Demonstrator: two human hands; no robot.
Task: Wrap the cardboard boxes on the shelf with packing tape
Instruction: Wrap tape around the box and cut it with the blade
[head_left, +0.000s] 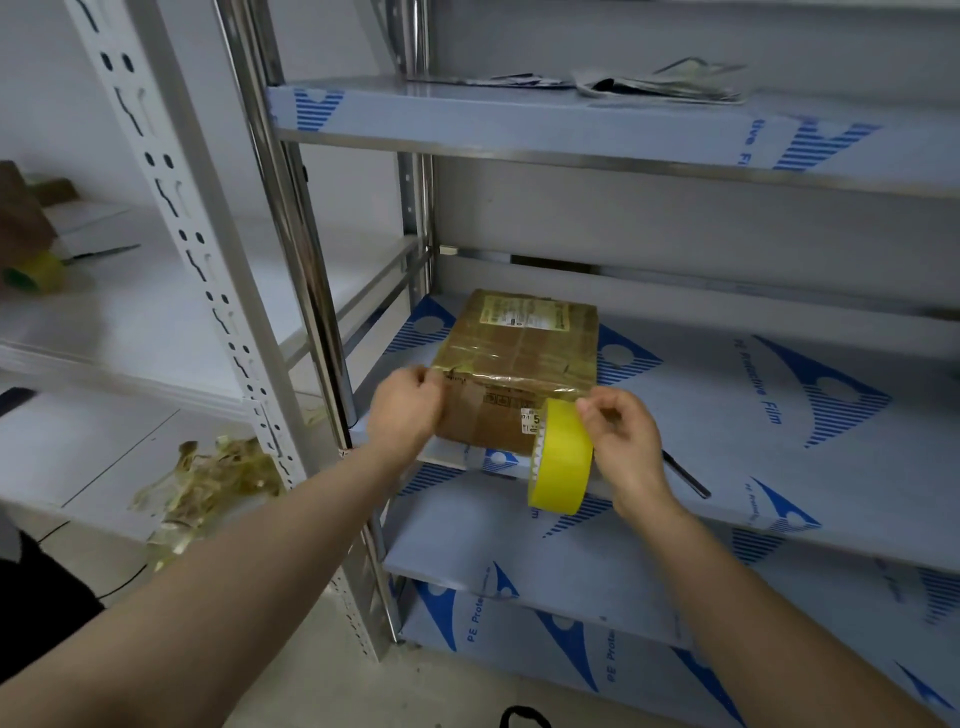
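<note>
Right at the front edge of the middle shelf (727, 415), both of the person's hands are busy on one cardboard box (519, 358). The left hand (405, 410) is curled at the box's near left corner, its fingertips pinching the end of a strip of tape (514, 382) against the cardboard. From that pinch the clear yellowish strip runs along the box's top front edge to the right hand (623, 441), which grips a yellow tape roll (561, 457) between thumb and fingers at the near right corner. The roll stands on edge, hanging just below that grip and in front of the shelf lip, partly covering a small white sticker (531, 418) on the box's front face.

Beyond both hands, the box lies flat on the blue-printed protective film, already glossy with bands of tape, a pale printed label (524, 312) on its far top side. Just behind the right wrist a thin dark rod-like thing (685, 475) lies on the shelf; I cannot tell what it is.

Below and left of the left forearm sits a crumpled heap of used tape (208, 483). Farther left, on the neighbouring white rack, are another yellow roll (36, 270) and scissors (104, 253). Above the hands, flat packets (660, 85) rest on the upper shelf (519, 119).
</note>
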